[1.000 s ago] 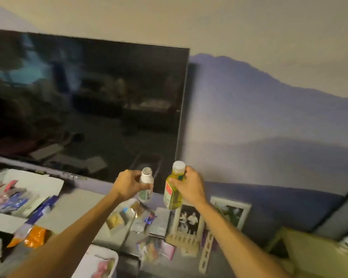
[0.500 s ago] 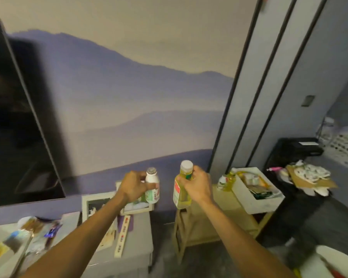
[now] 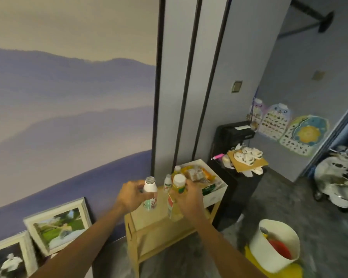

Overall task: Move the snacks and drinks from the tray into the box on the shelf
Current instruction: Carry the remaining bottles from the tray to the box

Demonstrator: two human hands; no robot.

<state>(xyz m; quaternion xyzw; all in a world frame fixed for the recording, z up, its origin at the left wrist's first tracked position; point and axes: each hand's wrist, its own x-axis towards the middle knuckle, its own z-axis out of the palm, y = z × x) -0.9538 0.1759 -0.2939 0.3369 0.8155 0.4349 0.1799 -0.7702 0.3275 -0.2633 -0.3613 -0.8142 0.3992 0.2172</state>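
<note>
My left hand (image 3: 130,196) grips a small white bottle (image 3: 150,192) with a silver cap, held upright. In my right hand (image 3: 189,197) is a yellow drink bottle (image 3: 176,194) with a white cap and a red label. Both bottles hover above the top of a light wooden shelf (image 3: 149,217). Just beyond them the white box (image 3: 215,194) sits on the shelf's right end, filled with snack packets. Two more small bottles (image 3: 172,178) stand on the shelf beside the box's left side. The tray is out of view.
Framed pictures (image 3: 58,223) lean against the mural wall at lower left. A black stand (image 3: 234,135) with white shoes on cardboard (image 3: 247,160) is right of the shelf. A white bin (image 3: 275,245) stands on the floor at lower right, a white ride-on toy (image 3: 338,181) at far right.
The view has swung right, away from the television and tray, to the shelf. Both hands have carried their bottles over the shelf top, close to the box.
</note>
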